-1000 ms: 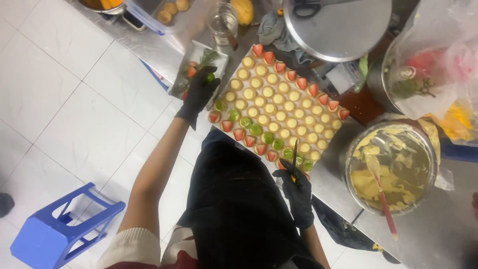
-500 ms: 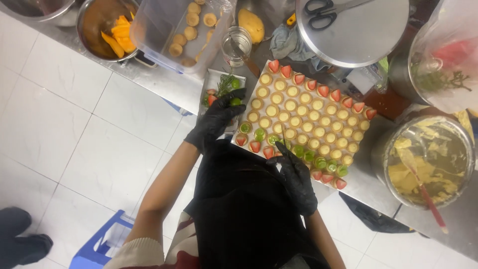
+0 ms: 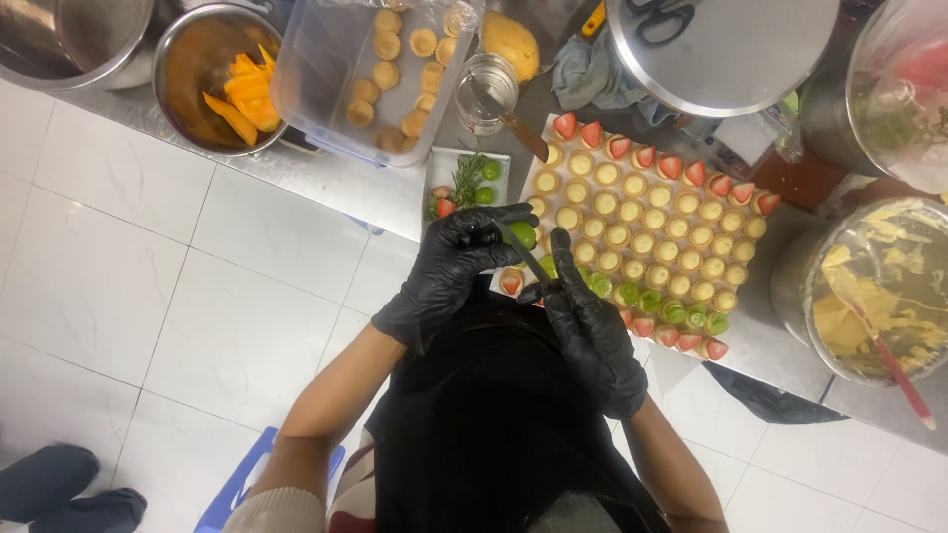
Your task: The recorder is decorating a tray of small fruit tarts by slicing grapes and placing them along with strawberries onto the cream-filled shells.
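**Two black gloves, one knife, one green fruit**

Far left: blue shoe [image 3: 59,489] on white floor tiles [image 3: 197,296], blue stool [image 3: 232,494] w/ only a corner showing. Up top on the steel counter [image 3: 326,178]: metal bowl [image 3: 212,74] w/ orange mango strips, then clear plastic tub [image 3: 370,79] holding small empty tart shells. Next, glass jar [image 3: 487,91] w/ a tool stuck in it, and small white plate [image 3: 464,183] w/ green bits, herbs, strawberry pieces.

Middle: left hand [image 3: 444,276] in black glove, fingers curled round a green fruit piece [image 3: 523,235] (grape or kiwi, cannot tell), held just over near edge of the tart tray [image 3: 647,232]. Right hand [image 3: 592,331] also in black glove, pinching a thin knife [image 3: 523,257] by the handle, blade slanting up toward the fruit and touching or nearly touching it. Hands close together, right above black apron [image 3: 494,424].

Right: tray full of little yellow cream tarts, strawberry halves along far row + right end, green pieces and strawberries along near row. Above it, big round metal lid [image 3: 726,49] w/ scissors on top. Far right: bowl of yellow cream [image 3: 874,291] under plastic wrap, red-handled spatula [image 3: 894,365] inside.
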